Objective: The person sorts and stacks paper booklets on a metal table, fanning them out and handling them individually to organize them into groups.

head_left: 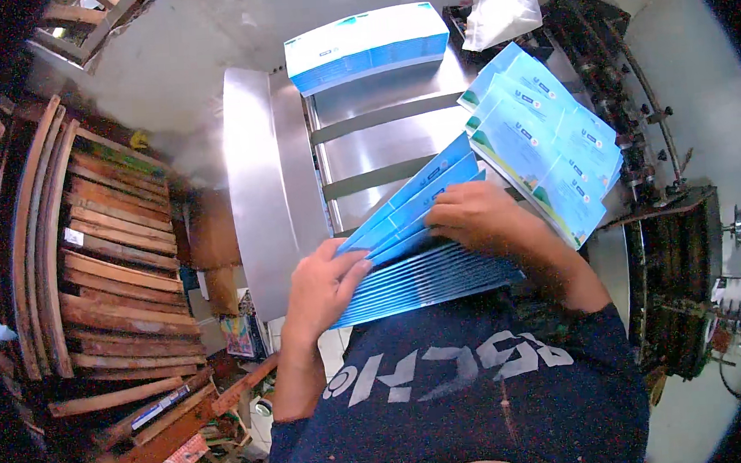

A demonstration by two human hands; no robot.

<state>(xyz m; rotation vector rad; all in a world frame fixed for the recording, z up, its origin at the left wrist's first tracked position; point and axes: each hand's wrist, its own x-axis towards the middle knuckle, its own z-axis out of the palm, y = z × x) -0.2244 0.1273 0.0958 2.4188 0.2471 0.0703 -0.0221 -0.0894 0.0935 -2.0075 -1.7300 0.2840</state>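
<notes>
Close to my body lies a thick stack of blue printed folded sheets (437,278), its layered edges facing me. My left hand (327,285) is closed at the stack's left end, its thumb and fingers pinching the corners of some lifted blue sheets (419,196). These sheets stand tilted up and spread slightly like a fan above the stack. My right hand (480,216) is closed on their right part, with its fingers bent over the edge; its fingertips are partly hidden. To the right, a fanned pile of blue printed sheets (543,140) lies beside the right hand.
Beyond my hands is a shiny metal machine table (374,146) with dark belts across it. A neat stack of blue sheets (368,49) sits at its far end, near a white cloth (502,20). Dark machine parts (626,105) stand right; a wooden slatted rack (121,247) stands left.
</notes>
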